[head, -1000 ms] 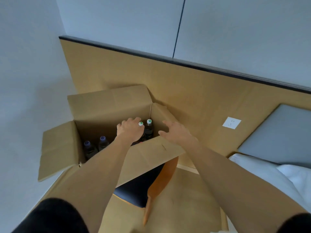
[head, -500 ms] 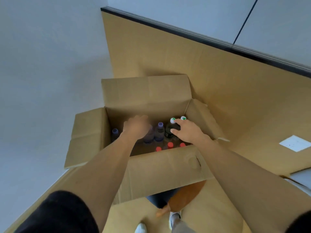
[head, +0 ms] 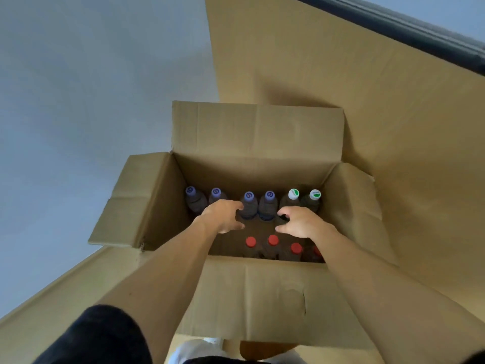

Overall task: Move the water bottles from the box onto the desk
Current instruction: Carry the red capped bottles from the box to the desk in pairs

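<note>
Bottles stand upright inside the open cardboard box; four purple-capped bottles and two green-and-white-capped bottles line the far wall, red-capped bottles line the near wall (one partly hidden by the right forearm); left hand curls its grip round the third purple-capped one; right hand hovers with fingers loosely curled, grasping nothing, near the green-capped pair; box flaps all spread outward

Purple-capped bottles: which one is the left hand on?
The third purple-capped bottle from the left: the left hand has its fingers at that bottle's shoulder; the other three stand untouched.
</note>
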### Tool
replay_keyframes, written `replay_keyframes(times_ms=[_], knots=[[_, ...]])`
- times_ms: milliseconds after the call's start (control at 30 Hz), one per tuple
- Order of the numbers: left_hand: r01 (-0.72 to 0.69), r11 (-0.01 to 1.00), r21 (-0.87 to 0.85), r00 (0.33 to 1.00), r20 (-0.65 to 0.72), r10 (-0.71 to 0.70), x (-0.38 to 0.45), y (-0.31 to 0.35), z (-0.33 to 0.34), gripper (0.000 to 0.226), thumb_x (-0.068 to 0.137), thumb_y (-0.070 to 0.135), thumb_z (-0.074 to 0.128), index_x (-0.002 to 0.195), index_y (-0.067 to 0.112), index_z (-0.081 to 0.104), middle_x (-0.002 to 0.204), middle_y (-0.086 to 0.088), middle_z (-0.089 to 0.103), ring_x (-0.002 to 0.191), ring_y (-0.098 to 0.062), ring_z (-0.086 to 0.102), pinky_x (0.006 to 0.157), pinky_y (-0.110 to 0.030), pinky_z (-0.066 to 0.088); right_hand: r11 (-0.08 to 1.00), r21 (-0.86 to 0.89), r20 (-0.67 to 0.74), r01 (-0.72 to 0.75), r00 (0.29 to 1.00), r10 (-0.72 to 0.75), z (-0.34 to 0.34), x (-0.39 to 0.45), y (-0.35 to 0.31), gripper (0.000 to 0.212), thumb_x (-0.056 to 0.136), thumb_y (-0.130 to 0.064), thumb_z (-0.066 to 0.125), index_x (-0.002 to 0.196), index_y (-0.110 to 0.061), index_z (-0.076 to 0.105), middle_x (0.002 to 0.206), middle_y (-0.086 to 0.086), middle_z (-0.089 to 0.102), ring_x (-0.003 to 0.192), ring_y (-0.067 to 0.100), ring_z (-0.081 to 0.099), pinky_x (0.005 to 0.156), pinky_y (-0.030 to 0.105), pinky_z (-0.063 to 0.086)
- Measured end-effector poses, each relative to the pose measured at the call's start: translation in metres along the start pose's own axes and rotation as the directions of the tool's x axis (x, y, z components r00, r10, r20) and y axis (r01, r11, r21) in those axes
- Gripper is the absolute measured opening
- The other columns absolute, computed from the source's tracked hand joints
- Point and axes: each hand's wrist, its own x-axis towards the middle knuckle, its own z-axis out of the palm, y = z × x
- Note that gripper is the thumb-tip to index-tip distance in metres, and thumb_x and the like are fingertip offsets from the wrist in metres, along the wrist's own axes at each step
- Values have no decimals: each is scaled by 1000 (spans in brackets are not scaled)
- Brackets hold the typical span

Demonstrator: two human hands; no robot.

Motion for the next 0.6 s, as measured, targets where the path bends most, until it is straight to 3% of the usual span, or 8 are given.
replay_keyframes(times_ms=[267,433,600], knots=[[46,999,27,993,112,-49,24,2,21,81,82,40,82,151,26,42,148,-4,52,131,-28,52,103,-39,47,999,9,118,39,992,-40,15,23,13,61,88,-43,72,144,-28,52,143,2,55,125,25,54,103,41,48],[-5,1000,24,968,249,-1,47,4,33,83,79,36,84,150,28,43,150,-4,50,133,-27,51,106,-41,46,998,-32,184,45,982,-38,23,33,16,69,84,-39,79,145,-29,50,146,2,53,128,25,53,102,39,47],[-57,998,-4,935,350,55,64,3,51,83,67,37,91,142,28,54,137,-1,61,122,-25,59,98,-33,50,997,-66,260,42,965,-23,32,49,12,74,75,-33,87,142,-28,55,142,2,58,127,27,55,101,38,49]])
